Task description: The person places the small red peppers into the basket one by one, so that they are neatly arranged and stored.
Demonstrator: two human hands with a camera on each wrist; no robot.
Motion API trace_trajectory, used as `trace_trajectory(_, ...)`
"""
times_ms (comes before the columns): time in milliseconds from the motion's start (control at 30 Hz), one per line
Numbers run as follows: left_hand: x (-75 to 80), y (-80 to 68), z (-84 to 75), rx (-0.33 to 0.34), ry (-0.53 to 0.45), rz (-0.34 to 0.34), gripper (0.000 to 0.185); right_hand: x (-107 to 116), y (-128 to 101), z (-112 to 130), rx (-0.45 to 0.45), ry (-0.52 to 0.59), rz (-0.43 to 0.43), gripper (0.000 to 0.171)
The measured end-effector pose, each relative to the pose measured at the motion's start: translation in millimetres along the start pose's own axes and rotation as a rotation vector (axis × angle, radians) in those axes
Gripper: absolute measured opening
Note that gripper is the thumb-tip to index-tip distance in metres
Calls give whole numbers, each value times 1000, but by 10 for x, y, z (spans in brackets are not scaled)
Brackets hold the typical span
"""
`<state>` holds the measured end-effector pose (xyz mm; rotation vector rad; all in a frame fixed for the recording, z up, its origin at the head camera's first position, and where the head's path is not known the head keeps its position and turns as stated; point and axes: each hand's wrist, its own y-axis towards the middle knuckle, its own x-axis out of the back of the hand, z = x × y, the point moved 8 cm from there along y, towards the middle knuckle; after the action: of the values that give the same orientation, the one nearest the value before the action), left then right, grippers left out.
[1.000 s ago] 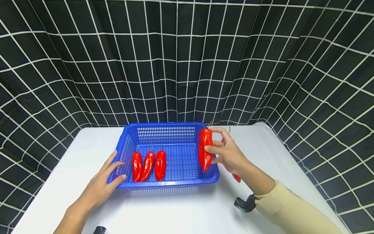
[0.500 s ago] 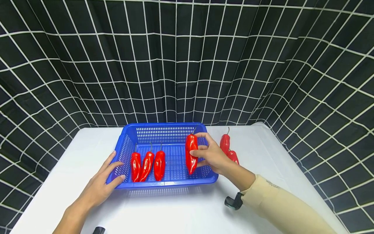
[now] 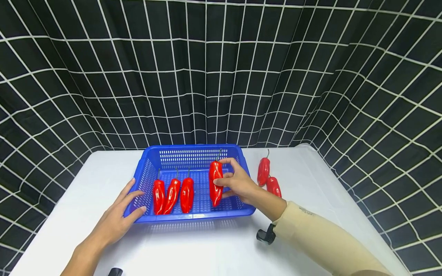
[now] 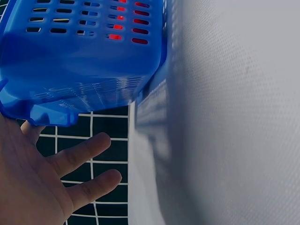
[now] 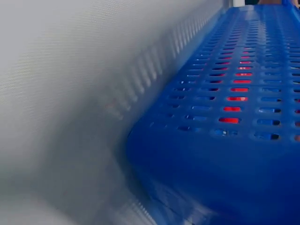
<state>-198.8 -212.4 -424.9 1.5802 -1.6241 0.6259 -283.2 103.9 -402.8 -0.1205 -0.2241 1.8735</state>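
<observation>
My right hand (image 3: pixel 239 184) holds a glossy red chili pepper (image 3: pixel 215 176) between thumb and fingers, stem up, inside the right half of a blue plastic basket (image 3: pixel 190 217). Along the basket's left side lie three more red chili peppers (image 3: pixel 187 194), side by side with stems pointing away. My left hand (image 3: pixel 112 220) rests at the left rim; in the left wrist view the same hand (image 4: pixel 35 180) has two straight fingers spread outside the basket wall (image 4: pixel 79 51). The right wrist view shows the slotted basket side (image 5: pixel 201 159) with red through the slots, but not the right hand.
To the right of the basket, two red chili peppers (image 3: pixel 264 170) lie close together on the white tabletop (image 3: pixel 304 180), one partly behind the right forearm. A black curtain (image 3: pixel 221 96) with white grid lines surrounds the table at the back and sides.
The right hand has carried the chili pepper leftward from the basket's right rim to inside the basket and slightly lower. The two peppers on the table have come into view. The left hand stays put.
</observation>
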Motion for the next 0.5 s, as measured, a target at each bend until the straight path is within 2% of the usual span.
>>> trace_trajectory(200, -5, -2, 15, 2, -5, 0, 47, -96, 99, -24, -23, -12, 17, 65)
trace_trajectory(500, -2, 1, 14, -13, -10, -9, 46, -129, 227, -136, -65, -4, 17, 63)
